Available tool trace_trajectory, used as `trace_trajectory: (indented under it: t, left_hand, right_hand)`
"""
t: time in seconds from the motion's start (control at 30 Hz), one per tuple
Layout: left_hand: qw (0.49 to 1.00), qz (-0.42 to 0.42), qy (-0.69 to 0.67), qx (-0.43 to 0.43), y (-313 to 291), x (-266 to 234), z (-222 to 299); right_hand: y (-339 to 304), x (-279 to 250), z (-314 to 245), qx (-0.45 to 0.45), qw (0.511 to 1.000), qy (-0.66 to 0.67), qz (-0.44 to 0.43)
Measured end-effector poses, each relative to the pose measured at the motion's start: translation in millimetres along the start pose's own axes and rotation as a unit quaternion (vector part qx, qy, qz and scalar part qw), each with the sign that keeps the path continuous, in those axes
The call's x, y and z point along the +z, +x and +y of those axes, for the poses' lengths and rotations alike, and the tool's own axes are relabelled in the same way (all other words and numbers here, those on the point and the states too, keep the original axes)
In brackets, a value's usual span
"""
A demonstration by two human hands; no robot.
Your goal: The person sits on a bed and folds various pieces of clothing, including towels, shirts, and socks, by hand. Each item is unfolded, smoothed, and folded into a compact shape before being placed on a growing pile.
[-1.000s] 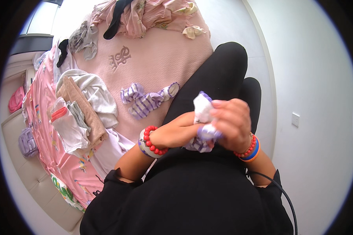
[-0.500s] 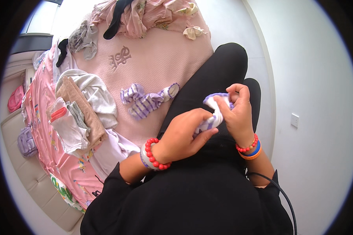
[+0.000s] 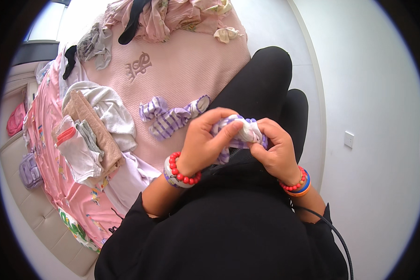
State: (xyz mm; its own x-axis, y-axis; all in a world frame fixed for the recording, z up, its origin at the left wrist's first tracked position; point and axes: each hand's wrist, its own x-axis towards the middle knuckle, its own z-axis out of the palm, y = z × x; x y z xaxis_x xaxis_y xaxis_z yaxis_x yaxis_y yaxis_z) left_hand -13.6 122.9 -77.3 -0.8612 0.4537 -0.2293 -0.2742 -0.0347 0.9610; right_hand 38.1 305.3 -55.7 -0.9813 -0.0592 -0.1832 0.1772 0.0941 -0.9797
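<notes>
Above my lap, both hands grip one bunched white and purple checked sock (image 3: 240,130). My left hand (image 3: 207,140) is closed on its left side, thumb lying across the top of the cloth. My right hand (image 3: 277,151) pinches the right end between thumb and fingers. Part of the cloth hangs below, between the hands. A matching checked sock (image 3: 170,123), crumpled, lies on the pink bed cover (image 3: 191,70) just left of my thigh. Its open end points toward my leg.
Folded clothes (image 3: 86,149) lie on a brown towel (image 3: 98,128) and a white cloth (image 3: 121,116) at the left. Farther off are a grey garment (image 3: 98,46), black socks (image 3: 133,23) and a pink floral heap (image 3: 182,18). A black cable (image 3: 333,226) runs by my right arm.
My hands have come level with each other, the left moving up and the right down. The sock, stretched between them before, is now bunched together.
</notes>
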Motion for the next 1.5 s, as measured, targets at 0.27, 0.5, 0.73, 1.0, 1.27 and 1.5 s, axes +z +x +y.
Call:
trace_trajectory:
  t: [0.27, 0.5, 0.73, 1.0, 1.27, 1.5]
  left_hand:
    - [0.987, -0.028, -0.058, 0.147, 15, 10, -23]
    - [0.872, 0.046, 0.382, 0.303, 14, 17, 17]
    - [0.976, -0.08, 0.148, 0.139, -6, -3, 15]
    - [0.992, -0.094, 0.077, 0.039, -26, -19, 22]
    - [0.969, 0.206, -0.101, 0.093, -75, -128, -9]
    - [0.801, 0.526, 0.202, 0.202, -118, -222, -2]
  right_hand:
    - [7, -7, -8, 0.288, 0.819, 0.488, -0.091]
    - [7, -7, -14, 0.27, 0.908, 0.32, -0.033]
    - [26, -24, 11, 0.135, 0.96, 0.139, 0.201]
    - [45, -34, -6, 0.063, 0.957, -0.279, 0.048]
    - [31, 24, -147, -0.451, 0.842, -0.178, -0.238]
    - [6, 59, -169, -0.566, 0.821, -0.036, -0.067]
